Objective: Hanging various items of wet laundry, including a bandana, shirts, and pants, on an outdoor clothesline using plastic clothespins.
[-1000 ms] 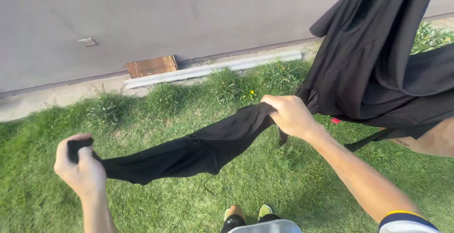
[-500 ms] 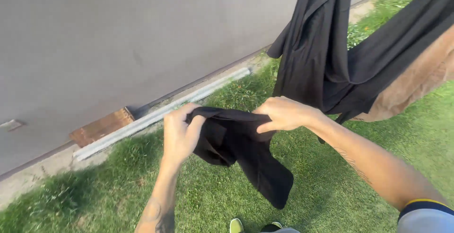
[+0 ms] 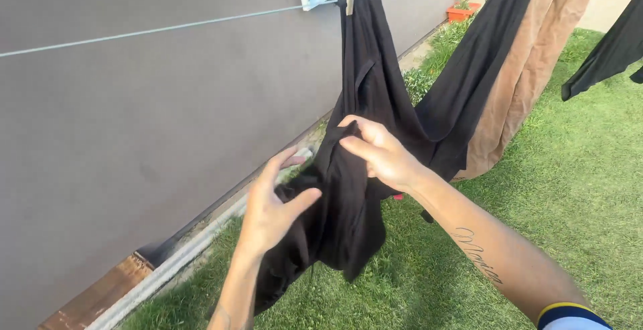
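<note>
Limp black garment (image 3: 341, 216) hangs bunched and creased between both hands.

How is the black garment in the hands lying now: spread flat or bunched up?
Bunched. The black garment hangs in gathered folds between the right hand, pinching its top, and the open left hand against its side.

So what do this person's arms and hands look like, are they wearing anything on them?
Both hands, the left hand and right hand, are bare, without gloves or rings visible. The right forearm carries a dark script tattoo. A short sleeve, dark blue with a yellow stripe, shows near the right elbow.
</note>
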